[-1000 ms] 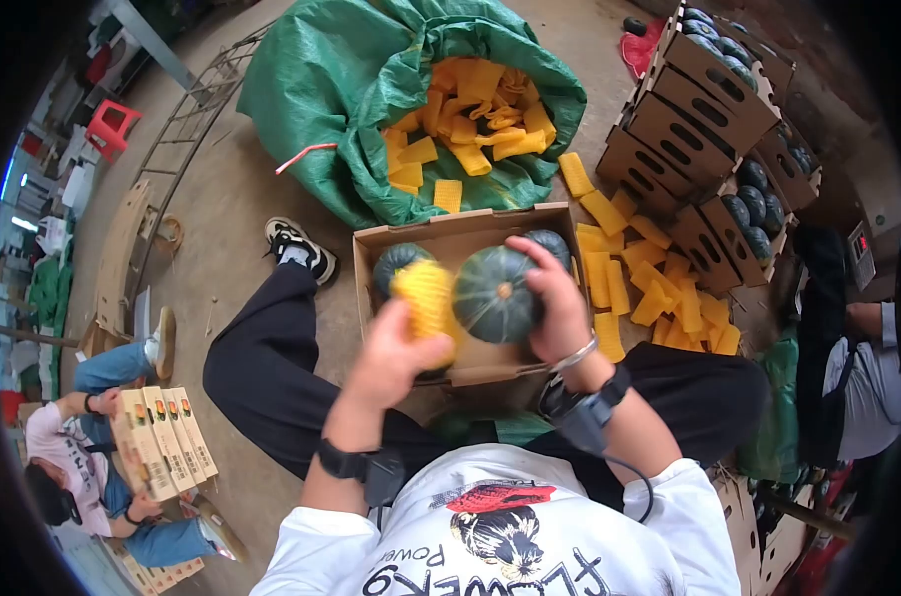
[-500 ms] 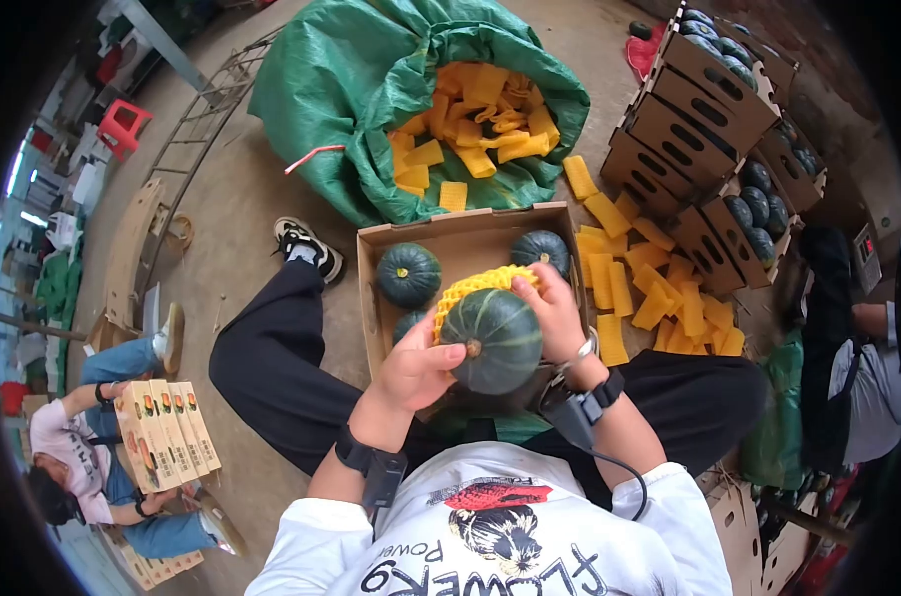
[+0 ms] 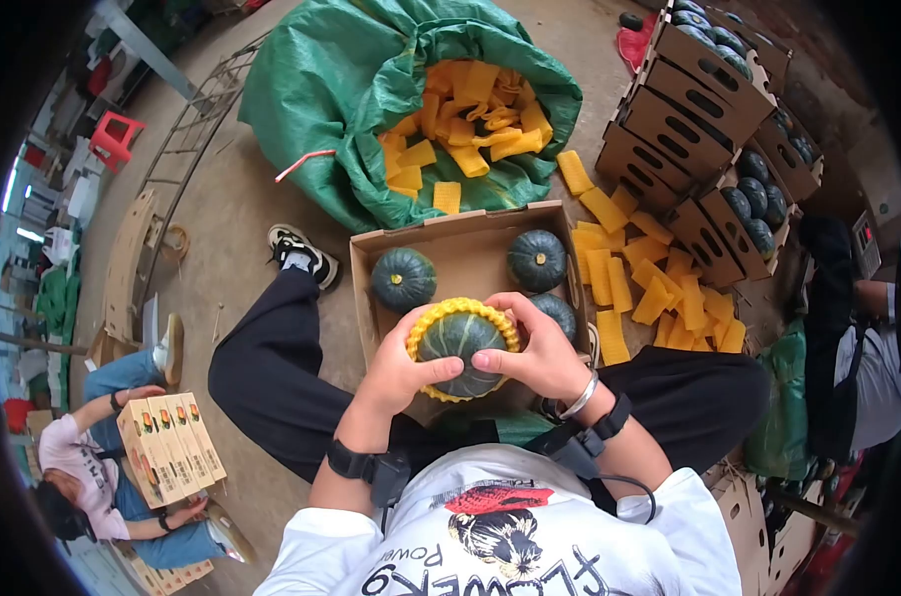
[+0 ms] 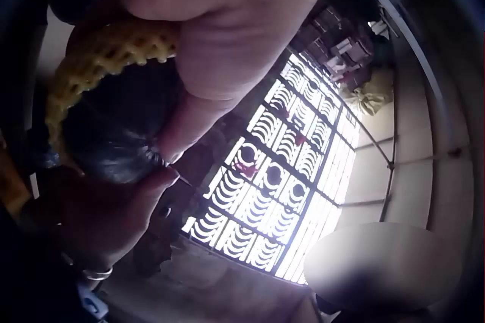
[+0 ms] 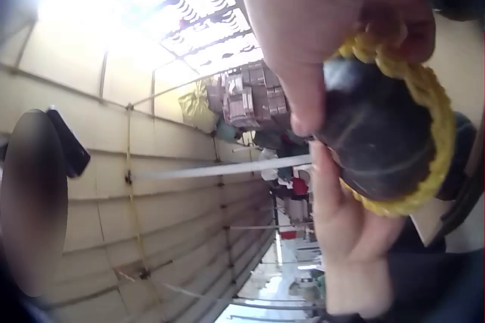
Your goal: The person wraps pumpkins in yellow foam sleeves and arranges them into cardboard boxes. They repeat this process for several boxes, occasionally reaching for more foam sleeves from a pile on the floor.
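Both hands grip one dark green pumpkin (image 3: pixel 460 340) with a yellow foam net sleeve (image 3: pixel 433 316) around its sides, held over the near edge of an open cardboard box (image 3: pixel 460 226). My left hand (image 3: pixel 399 366) curls round its left side and my right hand (image 3: pixel 543 356) round its right. Both thumbs press on the pumpkin's bare top, close together. In the left wrist view the net's rim (image 4: pixel 83 65) rings the pumpkin (image 4: pixel 121 122). The right wrist view shows the same net (image 5: pixel 436 156) from the other side. Several bare pumpkins (image 3: pixel 404 279) sit in the box.
A green woven sack (image 3: pixel 316 109) full of yellow foam nets (image 3: pixel 470 119) stands beyond the box. More nets (image 3: pixel 659 283) lie loose at the right. Stacked cardboard boxes (image 3: pixel 689 129) of pumpkins rise at the far right. At the left, a seated person (image 3: pixel 83 457) holds printed boxes (image 3: pixel 167 447).
The yellow net, first in the left hand beside the pumpkin, now wraps the pumpkin's sides. Both hands have come together around it. The seated person's printed boxes have shifted slightly.
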Demonstrator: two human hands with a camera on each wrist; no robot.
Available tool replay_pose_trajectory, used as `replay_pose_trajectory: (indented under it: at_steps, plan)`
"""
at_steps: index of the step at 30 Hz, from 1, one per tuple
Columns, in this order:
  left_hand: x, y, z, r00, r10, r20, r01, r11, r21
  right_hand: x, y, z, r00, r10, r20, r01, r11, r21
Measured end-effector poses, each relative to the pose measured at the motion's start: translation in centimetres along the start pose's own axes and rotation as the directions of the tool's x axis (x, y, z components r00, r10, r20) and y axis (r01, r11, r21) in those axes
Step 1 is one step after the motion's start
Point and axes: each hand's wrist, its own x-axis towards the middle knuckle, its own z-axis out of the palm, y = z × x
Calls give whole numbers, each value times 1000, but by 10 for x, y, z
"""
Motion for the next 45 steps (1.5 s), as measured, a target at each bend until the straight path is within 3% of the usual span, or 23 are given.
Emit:
replay_pose_trajectory:
  at_steps: [3,9,11,15,19,22,23,25,26,27,28,29,31,33,34,35,37,38,39,41,42,43,45]
  plan:
    - [-2,-8,7,995,25,-101,-15,995,100,7,10,-4,991,132,8,-132,991,-16]
    - [6,-9,26,968,108,-228,-158,964,-215,15,14,2,997,81,19,-83,954,287]
    - [10,-14,38,948,170,-267,-206,972,-114,14,20,15,990,138,35,-96,472,876]
    - [16,-24,36,905,343,-250,-282,926,251,17,16,5,979,204,15,-143,629,764]
    - [26,-34,35,870,357,-339,-296,930,219,21,27,7,973,204,109,-190,439,878]
    - [37,-35,31,924,163,-346,-260,931,-256,20,19,-4,971,52,232,-236,310,921]
    - [40,-43,22,951,73,-299,-207,872,-443,23,27,-8,972,-3,236,-217,379,899]
    - [36,-40,31,953,26,-303,-115,953,-280,32,39,-9,985,2,174,-153,487,860]
    - [36,-32,32,955,24,-294,-111,953,-283,32,43,-7,992,13,124,-121,345,931]
    - [34,-18,34,902,356,-245,-197,843,501,32,43,-9,993,42,108,-115,248,962]
    - [29,0,42,840,541,32,-165,199,966,30,40,-10,987,36,157,-161,232,959]
    - [26,19,54,809,587,28,-179,202,963,30,36,-12,978,25,206,-207,219,953]
    - [25,41,69,870,295,396,-435,80,897,34,42,-7,963,101,249,-265,209,941]
    - [40,38,63,876,271,400,-425,38,904,39,29,-11,952,240,192,-280,417,865]
    - [50,34,53,896,303,324,-399,232,887,39,8,-26,989,142,36,-146,930,337]
    - [60,20,46,896,361,260,-336,165,927,41,-11,-50,999,-43,-7,37,921,-387]
    - [79,-13,39,927,353,125,-138,12,990,61,-25,-99,972,-208,-111,-6,451,-892]
    - [84,-34,39,929,357,97,-88,-41,995,74,-14,-118,760,-369,-536,-76,767,-637]
    - [88,-46,40,927,369,69,-36,-95,995,86,-2,-153,747,-366,-556,-102,762,-639]
    - [84,-44,37,939,336,77,-66,-43,997,104,45,-215,840,-216,-498,-306,570,-763]
    - [76,-33,43,975,218,34,-16,-81,997,104,76,-233,868,-5,-496,-447,427,-786]
    - [69,-19,49,994,106,-16,29,-122,992,108,111,-254,841,196,-505,-540,247,-804]
    - [58,-9,50,983,159,87,-76,-73,994,87,160,-265,778,423,-465,-575,179,-799]
